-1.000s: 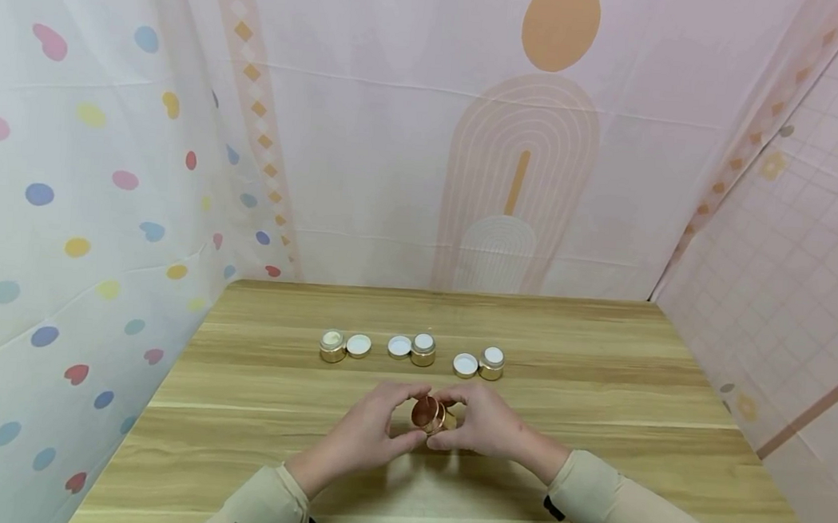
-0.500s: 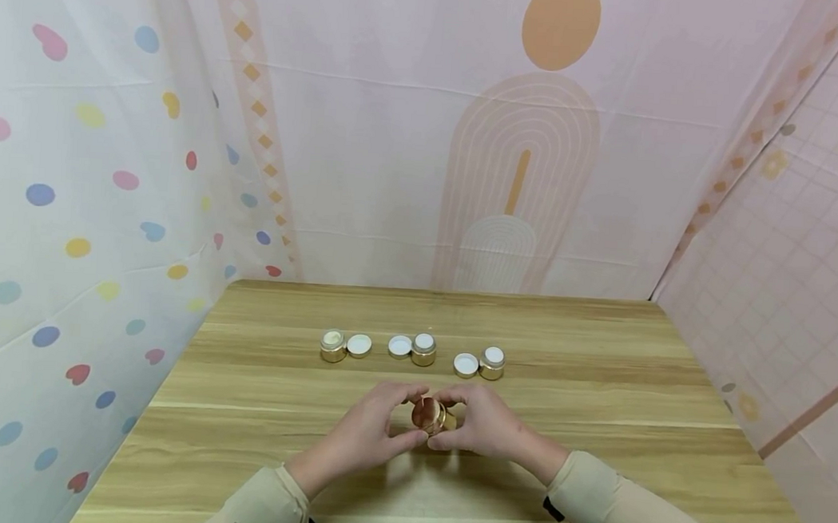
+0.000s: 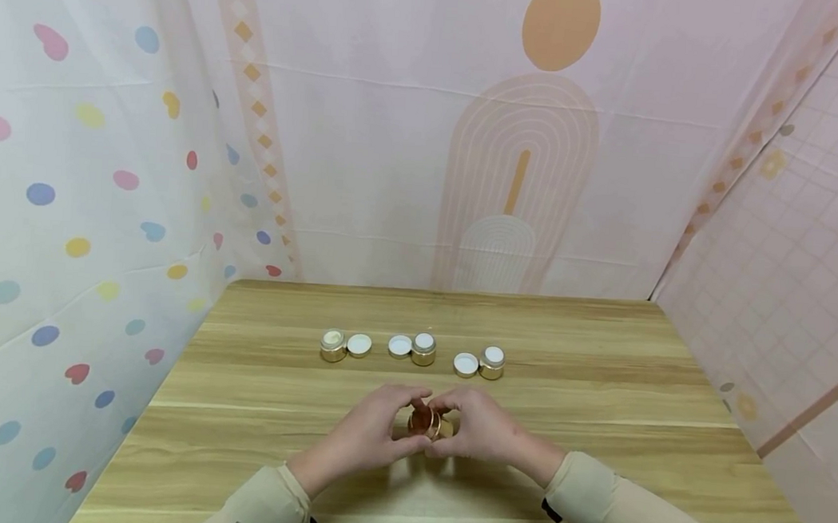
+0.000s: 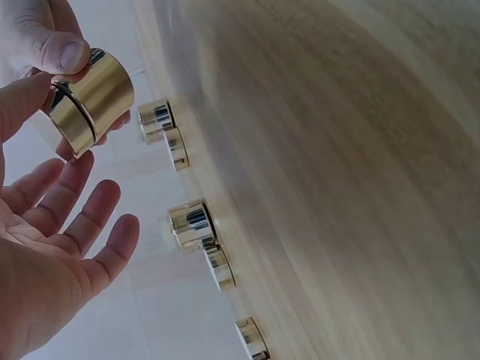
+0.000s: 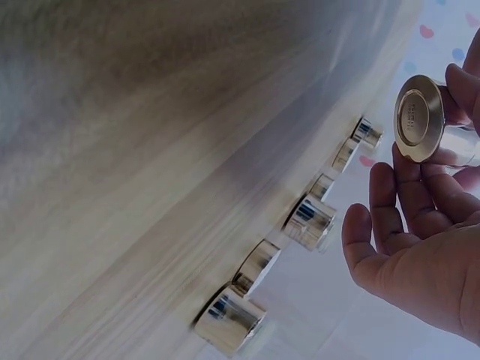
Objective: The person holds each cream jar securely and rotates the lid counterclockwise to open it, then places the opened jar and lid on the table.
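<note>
Both hands hold one gold cream jar (image 3: 421,422) with its lid on, tipped on its side above the table. My left hand (image 3: 373,428) has thumb and fingertips around the lid end, which faces left. The right hand (image 3: 484,428) grips the body near the base. In the left wrist view, a dark seam runs between the lid and the jar body (image 4: 107,86), and my left hand's other fingers (image 4: 97,210) spread below it. In the right wrist view, the jar's base (image 5: 414,120) shows embossed marks. Fingers partly hide the jar.
Behind the hands stand three opened gold jars: a left jar (image 3: 333,346), a middle jar (image 3: 424,350) and a right jar (image 3: 492,363). Each has a lid lying white inside up beside it, such as the left lid (image 3: 359,346). Patterned curtains (image 3: 367,170) surround the wooden table (image 3: 587,344).
Both hands have drawn slightly together, their fingertips shifting around the held jar. The jar has turned a little and moved slightly left and toward the person. The three opened jars stay put.
</note>
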A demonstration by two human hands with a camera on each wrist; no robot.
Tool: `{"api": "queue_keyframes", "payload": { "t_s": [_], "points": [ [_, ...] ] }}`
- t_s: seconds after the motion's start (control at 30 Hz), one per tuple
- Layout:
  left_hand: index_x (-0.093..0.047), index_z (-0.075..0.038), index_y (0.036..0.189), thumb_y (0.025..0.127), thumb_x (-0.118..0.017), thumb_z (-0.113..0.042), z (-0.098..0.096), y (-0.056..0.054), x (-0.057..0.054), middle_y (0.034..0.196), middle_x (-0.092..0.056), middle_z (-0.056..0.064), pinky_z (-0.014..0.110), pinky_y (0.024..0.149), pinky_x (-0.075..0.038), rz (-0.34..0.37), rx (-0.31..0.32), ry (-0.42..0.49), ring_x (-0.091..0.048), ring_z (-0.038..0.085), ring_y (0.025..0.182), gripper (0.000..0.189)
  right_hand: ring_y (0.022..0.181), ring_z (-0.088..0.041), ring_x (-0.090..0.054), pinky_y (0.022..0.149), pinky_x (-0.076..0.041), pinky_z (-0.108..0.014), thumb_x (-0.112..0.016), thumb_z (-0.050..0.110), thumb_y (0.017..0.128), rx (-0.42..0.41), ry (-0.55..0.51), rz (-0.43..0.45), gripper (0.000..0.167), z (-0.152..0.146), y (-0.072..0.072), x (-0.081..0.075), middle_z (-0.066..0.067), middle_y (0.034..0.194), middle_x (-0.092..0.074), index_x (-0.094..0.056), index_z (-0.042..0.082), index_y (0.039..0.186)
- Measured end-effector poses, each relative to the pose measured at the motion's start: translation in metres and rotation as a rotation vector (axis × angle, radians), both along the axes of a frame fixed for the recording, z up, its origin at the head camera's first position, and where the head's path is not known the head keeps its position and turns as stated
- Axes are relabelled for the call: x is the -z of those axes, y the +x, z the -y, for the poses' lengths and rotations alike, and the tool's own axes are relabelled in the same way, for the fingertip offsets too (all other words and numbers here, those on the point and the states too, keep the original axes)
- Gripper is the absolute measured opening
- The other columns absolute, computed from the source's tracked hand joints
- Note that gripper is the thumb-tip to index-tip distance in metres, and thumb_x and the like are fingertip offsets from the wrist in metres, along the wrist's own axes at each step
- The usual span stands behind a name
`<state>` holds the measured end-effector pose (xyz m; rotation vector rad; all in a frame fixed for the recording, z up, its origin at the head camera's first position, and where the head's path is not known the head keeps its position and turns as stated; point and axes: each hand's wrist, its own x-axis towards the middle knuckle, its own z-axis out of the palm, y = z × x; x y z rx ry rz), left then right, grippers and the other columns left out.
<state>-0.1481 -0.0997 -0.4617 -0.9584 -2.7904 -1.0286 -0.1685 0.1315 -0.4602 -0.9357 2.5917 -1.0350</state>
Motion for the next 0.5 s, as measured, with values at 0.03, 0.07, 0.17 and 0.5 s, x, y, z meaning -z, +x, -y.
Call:
{"api": "queue_keyframes", "payload": {
  "t_s": [0.03,0.07,0.17,0.5],
  "points": [
    [-0.061,-0.006,0.146,0.090,-0.088,-0.029,-0.0002,0.0002,-0.0001,0.137,-0.071,0.010,0.054,0.113,-0.053,0.000,0.003,-0.003,-0.065,0.031,0.132,0.067,0.102,-0.003,-0.067,0.094,-0.058,-0.033,-0.092,0.024,0.082,-0.004,0.002,-0.005,0.035,0.0006,0.0006,0.0003,0.010,0.111,-0.080,-0.079,0.018,0.114],
    [-0.062,-0.007,0.146,0.090,-0.087,-0.030,-0.0005,0.0002,-0.0002,0.138,-0.071,0.010,0.054,0.113,-0.054,-0.003,0.005,-0.006,-0.065,0.030,0.131,0.065,0.101,-0.002,-0.067,0.092,-0.058,-0.031,-0.092,0.024,0.082,-0.009,0.003,-0.014,0.035,0.0012,0.0010,0.0007,0.009,0.111,-0.081,-0.079,0.018,0.114],
    [-0.066,-0.012,0.142,0.090,-0.087,-0.032,-0.0011,0.0009,-0.0005,0.138,-0.072,0.007,0.053,0.111,-0.055,-0.014,0.003,-0.012,-0.065,0.027,0.129,0.060,0.101,-0.003,-0.068,0.091,-0.059,-0.030,-0.093,0.023,0.081,-0.007,0.009,-0.019,0.038,0.0021,0.0025,0.0008,0.006,0.113,-0.081,-0.080,0.016,0.116],
    [-0.070,-0.028,0.138,0.091,-0.085,-0.034,-0.0024,0.0047,0.0003,0.128,-0.073,-0.003,0.050,0.106,-0.055,-0.086,-0.018,-0.060,-0.064,0.018,0.122,0.050,0.105,-0.004,-0.069,0.097,-0.059,-0.032,-0.091,0.023,0.082,0.010,0.006,0.006,0.043,0.0022,0.0030,-0.0003,0.003,0.114,-0.082,-0.079,0.015,0.123]
  ]
}}
